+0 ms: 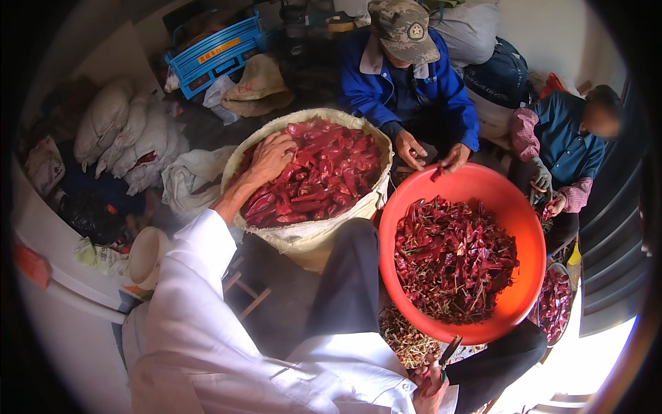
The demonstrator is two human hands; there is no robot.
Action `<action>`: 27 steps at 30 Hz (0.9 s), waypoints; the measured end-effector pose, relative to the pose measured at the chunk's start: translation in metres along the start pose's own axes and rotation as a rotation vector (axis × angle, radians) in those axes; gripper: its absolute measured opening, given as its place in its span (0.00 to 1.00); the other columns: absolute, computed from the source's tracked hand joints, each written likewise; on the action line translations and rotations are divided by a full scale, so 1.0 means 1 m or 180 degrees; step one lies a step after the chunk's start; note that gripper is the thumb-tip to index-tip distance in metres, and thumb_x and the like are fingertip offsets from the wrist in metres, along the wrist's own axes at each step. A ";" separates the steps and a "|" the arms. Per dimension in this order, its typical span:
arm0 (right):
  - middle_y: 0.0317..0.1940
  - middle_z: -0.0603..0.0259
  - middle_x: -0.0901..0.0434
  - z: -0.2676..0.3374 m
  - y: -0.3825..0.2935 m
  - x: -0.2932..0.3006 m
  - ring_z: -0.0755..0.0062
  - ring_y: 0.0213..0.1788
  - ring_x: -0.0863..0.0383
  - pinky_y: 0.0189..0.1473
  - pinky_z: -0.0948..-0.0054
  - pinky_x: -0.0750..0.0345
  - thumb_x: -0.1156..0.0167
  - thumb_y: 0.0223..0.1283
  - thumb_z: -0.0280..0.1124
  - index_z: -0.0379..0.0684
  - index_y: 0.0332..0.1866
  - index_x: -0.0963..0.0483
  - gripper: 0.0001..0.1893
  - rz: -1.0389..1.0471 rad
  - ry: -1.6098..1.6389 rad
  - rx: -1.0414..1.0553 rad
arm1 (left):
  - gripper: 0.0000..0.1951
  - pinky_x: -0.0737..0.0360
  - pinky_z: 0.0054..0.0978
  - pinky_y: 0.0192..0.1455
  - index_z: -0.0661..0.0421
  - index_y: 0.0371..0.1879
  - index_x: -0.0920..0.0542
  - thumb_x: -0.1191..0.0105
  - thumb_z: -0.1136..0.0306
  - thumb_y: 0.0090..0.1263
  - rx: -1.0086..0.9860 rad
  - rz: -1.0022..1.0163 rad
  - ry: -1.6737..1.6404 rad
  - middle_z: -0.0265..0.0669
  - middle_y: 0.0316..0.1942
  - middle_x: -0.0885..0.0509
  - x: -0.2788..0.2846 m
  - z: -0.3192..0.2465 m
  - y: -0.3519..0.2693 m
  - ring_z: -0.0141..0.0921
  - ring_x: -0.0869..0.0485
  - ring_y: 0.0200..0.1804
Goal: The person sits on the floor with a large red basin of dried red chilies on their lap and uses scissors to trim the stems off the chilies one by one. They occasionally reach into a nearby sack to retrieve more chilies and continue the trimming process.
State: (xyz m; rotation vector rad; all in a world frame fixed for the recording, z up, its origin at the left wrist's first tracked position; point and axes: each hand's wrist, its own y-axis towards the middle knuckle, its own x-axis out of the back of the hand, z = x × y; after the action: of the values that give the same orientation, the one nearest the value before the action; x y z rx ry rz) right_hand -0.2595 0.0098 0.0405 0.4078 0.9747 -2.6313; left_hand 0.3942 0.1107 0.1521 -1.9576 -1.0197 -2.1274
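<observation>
My left hand (273,155) rests with bent fingers on whole dried red chili peppers (320,178) at the left side of a wide woven sack (305,235), rolled open at its rim. Whether it grips a pepper cannot be told. Low in the picture, my right hand (432,385) is closed around scissors (450,352), blades pointing up beside the rim of an orange-red plastic basin (522,248); something red shows at its fingers. Cut chili pieces and stems (455,259) lie in the basin. Below the basin, pale stems and bits (406,336) are heaped.
Across the basin sits a person in a blue jacket (414,93), both hands over its far rim. Another person (563,145) at the right handles chilies near a basket of peppers (556,305). Filled white sacks (124,129), a pale bucket (149,257) and a small wooden stool (253,295) are at the left.
</observation>
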 end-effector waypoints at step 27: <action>0.32 0.63 0.18 -0.006 0.050 0.024 0.70 0.33 0.22 0.37 0.72 0.24 0.36 0.71 0.60 0.35 0.56 0.21 0.33 0.1174 0.1578 -0.0758 | 0.09 0.21 0.35 0.66 0.61 0.41 0.11 0.42 0.70 0.78 -0.0236 0.0471 -0.2190 0.41 0.56 0.13 0.090 -0.169 -0.082 0.35 0.16 0.60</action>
State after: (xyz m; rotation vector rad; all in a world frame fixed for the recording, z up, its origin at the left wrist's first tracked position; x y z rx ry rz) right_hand -0.2613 -0.0268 -0.0019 1.0957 1.2013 -2.0903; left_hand 0.1934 0.1218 0.2057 -2.7822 -0.8215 -1.4433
